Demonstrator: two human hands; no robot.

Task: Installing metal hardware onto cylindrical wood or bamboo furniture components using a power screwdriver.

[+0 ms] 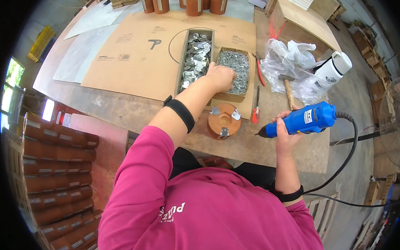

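My right hand [286, 132] is wrapped round a blue corded power screwdriver [303, 120], its dark tip pointing left over the table. Above a cardboard box [231, 97] of small silvery screws [238, 65], my left hand [222, 77] has its fingers curled down at the screws. Its fingertips are hidden, so what they hold cannot be seen. Nearer me, a round orange-brown block [221, 122] with a recessed middle lies on the table, with several metal brackets [224, 132] on its rim. Left of the screws stands a long box [179, 83] full of loose metal brackets [197, 58].
A screwdriver [255, 113], red-handled pliers [260, 73] and a hammer [288, 92] lie to the right. Beyond them are a plastic bag [288, 56] and a white bottle [338, 67]. More orange-brown cylinders [195, 5] stand at the back; others [60, 153] are stacked at left.
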